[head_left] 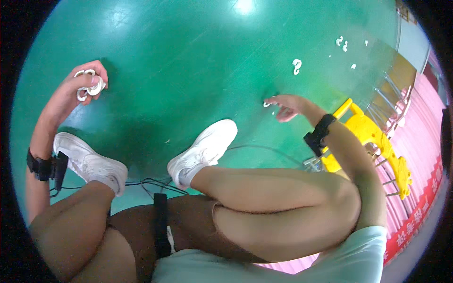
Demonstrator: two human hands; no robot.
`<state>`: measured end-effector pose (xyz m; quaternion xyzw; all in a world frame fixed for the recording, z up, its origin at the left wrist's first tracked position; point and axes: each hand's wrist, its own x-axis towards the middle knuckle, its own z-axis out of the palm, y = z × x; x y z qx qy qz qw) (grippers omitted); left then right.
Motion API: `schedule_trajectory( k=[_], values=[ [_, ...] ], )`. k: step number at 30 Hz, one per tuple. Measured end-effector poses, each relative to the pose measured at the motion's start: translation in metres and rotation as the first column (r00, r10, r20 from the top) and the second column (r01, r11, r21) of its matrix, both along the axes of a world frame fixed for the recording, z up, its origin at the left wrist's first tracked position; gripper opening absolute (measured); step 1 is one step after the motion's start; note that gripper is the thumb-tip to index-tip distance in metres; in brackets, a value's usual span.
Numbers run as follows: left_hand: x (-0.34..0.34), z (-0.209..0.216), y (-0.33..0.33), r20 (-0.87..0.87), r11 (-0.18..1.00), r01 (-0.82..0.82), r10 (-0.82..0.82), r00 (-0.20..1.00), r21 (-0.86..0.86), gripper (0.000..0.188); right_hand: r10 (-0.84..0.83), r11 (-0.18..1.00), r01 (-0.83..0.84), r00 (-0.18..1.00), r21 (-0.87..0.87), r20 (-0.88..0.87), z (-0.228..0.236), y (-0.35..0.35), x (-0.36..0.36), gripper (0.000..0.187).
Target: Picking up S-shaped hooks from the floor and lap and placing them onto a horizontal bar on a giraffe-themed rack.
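My left hand (89,81) is closed around several white curved plastic hooks (96,88), with the thumb pressed over them. It is held above the green floor, beyond my left shoe. To the right, my right hand (286,106) reaches down low over the floor. Its fingertips close at a small white hook (267,104), which is partly covered by the fingers. Farther off lies a larger white S-shaped hook (297,66). More white hooks (339,41) are scattered toward the far right, along with small white bits (353,66).
My white shoes (205,146) stand on the green floor (188,56). Black cables (151,183) run behind them. A yellow plastic chair or stool (368,129) with metal legs is by my right arm, near pink sheeting (420,122) and a red banner (415,221).
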<state>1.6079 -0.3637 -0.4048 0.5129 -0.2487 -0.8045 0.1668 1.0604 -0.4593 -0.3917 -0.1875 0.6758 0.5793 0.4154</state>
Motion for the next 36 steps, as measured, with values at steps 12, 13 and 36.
schedule_trajectory(
  k=[12,13,36],
  values=[
    [0.023,-0.013,-0.005,-0.078,0.998,0.051,-0.047,0.996,0.043,0.031,0.155,0.788,-0.193,0.981,-0.585,-0.115,-0.055,0.008,0.047,0.046],
    [0.02,-0.015,-0.003,-0.07,0.998,0.042,-0.039,0.997,0.044,0.032,0.164,0.783,-0.203,0.979,-0.588,-0.12,-0.053,0.008,0.053,0.046],
    [0.019,-0.017,0.014,-0.083,0.999,-0.012,0.008,0.996,-0.037,0.031,0.594,0.78,-0.546,0.8,-0.306,0.086,0.011,-0.145,-0.002,0.033]
  ],
)
